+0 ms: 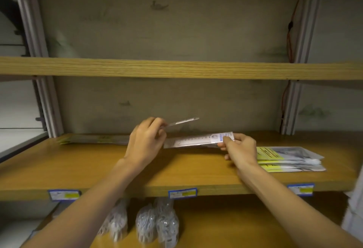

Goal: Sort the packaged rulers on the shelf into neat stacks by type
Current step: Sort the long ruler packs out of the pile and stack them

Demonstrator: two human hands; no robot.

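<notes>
Head cam has the left hand (pixel 145 139) pinching one thin packaged ruler (pixel 183 121) above the shelf (pixel 98 165) while the right hand (pixel 238 148) grips a ruler bundle (pixel 196 140) by its end, and they look light, flexy, slick-sleeved, so probably grab mid-length.

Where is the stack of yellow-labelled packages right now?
In the head view, the yellow-labelled stack lies flat on the right of the middle shelf, just right of the right hand.
</notes>
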